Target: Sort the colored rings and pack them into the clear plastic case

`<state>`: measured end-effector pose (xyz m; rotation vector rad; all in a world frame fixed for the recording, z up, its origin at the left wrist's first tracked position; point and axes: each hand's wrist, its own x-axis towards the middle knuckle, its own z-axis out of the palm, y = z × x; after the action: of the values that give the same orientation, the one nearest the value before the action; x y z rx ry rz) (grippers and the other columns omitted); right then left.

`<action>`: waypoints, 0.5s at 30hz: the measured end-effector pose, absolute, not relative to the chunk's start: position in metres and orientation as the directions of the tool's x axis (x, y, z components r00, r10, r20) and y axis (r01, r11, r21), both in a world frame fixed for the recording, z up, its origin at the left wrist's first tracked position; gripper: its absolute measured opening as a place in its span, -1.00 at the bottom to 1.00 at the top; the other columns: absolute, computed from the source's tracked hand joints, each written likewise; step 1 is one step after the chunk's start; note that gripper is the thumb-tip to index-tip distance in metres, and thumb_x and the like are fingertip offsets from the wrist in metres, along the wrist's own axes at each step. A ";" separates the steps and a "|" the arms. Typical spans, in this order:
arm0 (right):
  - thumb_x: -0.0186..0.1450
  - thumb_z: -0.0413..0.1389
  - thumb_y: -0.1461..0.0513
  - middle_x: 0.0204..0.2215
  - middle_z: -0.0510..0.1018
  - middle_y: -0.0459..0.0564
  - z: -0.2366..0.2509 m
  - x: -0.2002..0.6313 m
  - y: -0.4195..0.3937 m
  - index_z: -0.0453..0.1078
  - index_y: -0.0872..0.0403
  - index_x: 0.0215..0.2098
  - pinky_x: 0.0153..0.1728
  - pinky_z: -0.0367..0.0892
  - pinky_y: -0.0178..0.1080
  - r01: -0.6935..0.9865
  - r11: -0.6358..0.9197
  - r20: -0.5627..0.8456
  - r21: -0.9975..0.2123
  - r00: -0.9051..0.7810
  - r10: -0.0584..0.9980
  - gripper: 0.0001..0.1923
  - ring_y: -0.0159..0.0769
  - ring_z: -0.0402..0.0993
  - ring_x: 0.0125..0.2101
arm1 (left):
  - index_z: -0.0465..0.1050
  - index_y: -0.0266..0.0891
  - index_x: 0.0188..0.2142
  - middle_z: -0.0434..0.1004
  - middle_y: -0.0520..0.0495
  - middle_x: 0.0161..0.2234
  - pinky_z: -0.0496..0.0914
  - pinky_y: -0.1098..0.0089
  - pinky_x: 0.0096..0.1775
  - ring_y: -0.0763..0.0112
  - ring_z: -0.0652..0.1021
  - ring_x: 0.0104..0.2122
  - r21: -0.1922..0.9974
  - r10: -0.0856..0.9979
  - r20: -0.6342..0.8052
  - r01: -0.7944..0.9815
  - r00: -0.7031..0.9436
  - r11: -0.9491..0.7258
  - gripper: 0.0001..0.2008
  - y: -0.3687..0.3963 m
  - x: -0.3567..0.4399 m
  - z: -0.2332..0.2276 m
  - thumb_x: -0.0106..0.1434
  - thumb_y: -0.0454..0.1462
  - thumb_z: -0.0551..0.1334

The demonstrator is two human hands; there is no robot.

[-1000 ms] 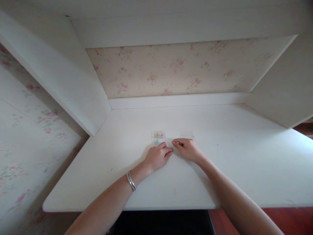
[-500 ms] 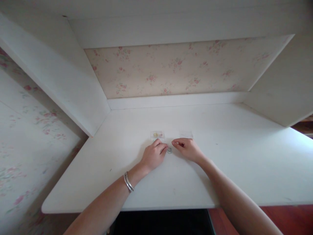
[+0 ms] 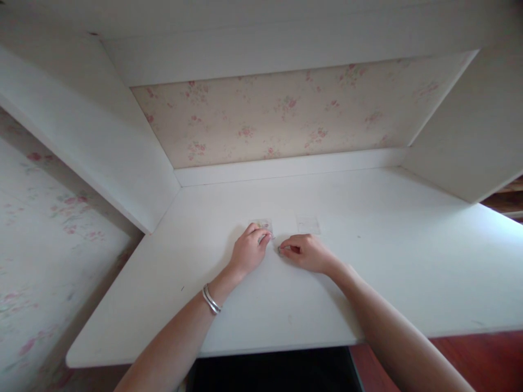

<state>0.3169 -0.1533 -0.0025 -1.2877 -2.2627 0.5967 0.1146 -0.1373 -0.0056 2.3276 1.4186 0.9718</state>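
- Left hand [image 3: 246, 251] palm down on white desk [image 3: 368, 283], fingers curled loosely, fingertips on near edge of small clear box [image 3: 261, 226]; whether it grips the box, cannot tell.
- Clear box sits mid-desk, small coloured bits inside, too small to identify.
- Right hand [image 3: 306, 252] just right of left hand, thumb and forefinger pinched together on a tiny round object [image 3: 281, 250] at the desk surface; other fingers curled.
- The two hands near each other, not touching.
- Clear lid [image 3: 308, 225] flat on desk just behind right hand, apart from box.
- Silver bangles [image 3: 211, 299] on left wrist.
- Open desk both sides of hands, more on right; front edge well behind forearms.
- White side panel [image 3: 102, 147] left, back ledge [image 3: 286, 166] well beyond box, floral wallpaper [image 3: 286, 114] above.
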 end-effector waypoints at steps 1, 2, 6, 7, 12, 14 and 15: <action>0.25 0.05 0.18 -0.53 0.48 -0.13 -0.003 0.317 -0.153 0.51 0.00 -0.30 -0.50 0.09 -0.37 0.671 0.470 0.183 -0.573 -0.454 0.872 -0.81 -0.46 0.27 -0.55 | 0.48 -0.17 -0.24 0.42 -0.03 -0.28 0.34 0.41 -0.21 0.43 0.47 -0.28 0.523 0.860 0.409 0.693 0.305 -0.495 -0.80 -0.137 0.115 -0.005 0.30 -0.20 0.09; 0.26 0.04 0.18 -0.53 0.48 -0.13 -0.003 0.317 -0.152 0.51 -0.01 -0.30 -0.50 0.09 -0.37 0.674 0.473 0.190 -0.568 -0.453 0.871 -0.81 -0.46 0.27 -0.55 | 0.47 -0.17 -0.24 0.42 -0.03 -0.28 0.34 0.41 -0.21 0.43 0.47 -0.29 0.526 0.860 0.406 0.691 0.309 -0.496 -0.80 -0.137 0.115 -0.005 0.30 -0.20 0.09; 0.25 0.07 0.12 -0.52 0.44 -0.12 -0.003 0.317 -0.150 0.47 0.00 -0.20 -0.45 0.13 -0.35 0.709 0.468 0.275 -0.527 -0.379 0.884 -0.77 -0.43 0.28 -0.52 | 0.47 -0.19 -0.25 0.41 -0.03 -0.31 0.34 0.41 -0.21 0.44 0.46 -0.31 0.542 0.854 0.387 0.664 0.347 -0.515 -0.79 -0.141 0.118 -0.004 0.30 -0.20 0.08; 0.24 0.09 0.10 -0.50 0.43 -0.11 -0.003 0.317 -0.149 0.45 0.01 -0.15 -0.43 0.14 -0.35 0.715 0.467 0.302 -0.520 -0.358 0.884 -0.74 -0.42 0.29 -0.51 | 0.47 -0.19 -0.26 0.41 -0.03 -0.31 0.34 0.41 -0.21 0.44 0.46 -0.31 0.547 0.853 0.382 0.657 0.356 -0.519 -0.79 -0.143 0.119 -0.004 0.31 -0.20 0.08; 0.30 0.04 0.14 -0.49 0.41 -0.09 -0.002 0.313 -0.150 0.49 0.01 -0.27 -0.43 0.14 -0.37 0.691 0.531 0.354 -0.491 -0.399 0.846 -0.79 -0.44 0.30 -0.50 | 0.46 -0.21 -0.27 0.41 -0.04 -0.31 0.33 0.42 -0.22 0.43 0.46 -0.29 0.576 0.844 0.374 0.618 0.384 -0.536 -0.80 -0.150 0.124 -0.001 0.30 -0.22 0.08; 0.32 0.01 0.18 -0.49 0.42 -0.09 -0.003 0.313 -0.150 0.49 0.02 -0.35 -0.44 0.13 -0.38 0.676 0.557 0.362 -0.483 -0.425 0.830 -0.78 -0.45 0.31 -0.49 | 0.47 -0.21 -0.26 0.41 -0.04 -0.31 0.34 0.42 -0.22 0.43 0.46 -0.29 0.581 0.841 0.385 0.608 0.380 -0.541 -0.79 -0.150 0.124 0.000 0.31 -0.22 0.08; 0.32 0.01 0.19 -0.50 0.42 -0.09 -0.003 0.314 -0.150 0.49 0.02 -0.36 -0.44 0.13 -0.38 0.672 0.564 0.366 -0.480 -0.431 0.825 -0.78 -0.45 0.32 -0.49 | 0.47 -0.21 -0.26 0.41 -0.04 -0.31 0.34 0.43 -0.23 0.44 0.45 -0.29 0.581 0.841 0.397 0.608 0.369 -0.541 -0.79 -0.150 0.124 0.000 0.31 -0.22 0.08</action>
<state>0.3138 -0.1502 -0.0033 -1.1948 -2.2291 0.3514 0.1236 -0.1497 0.0001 2.2982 1.2707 0.9645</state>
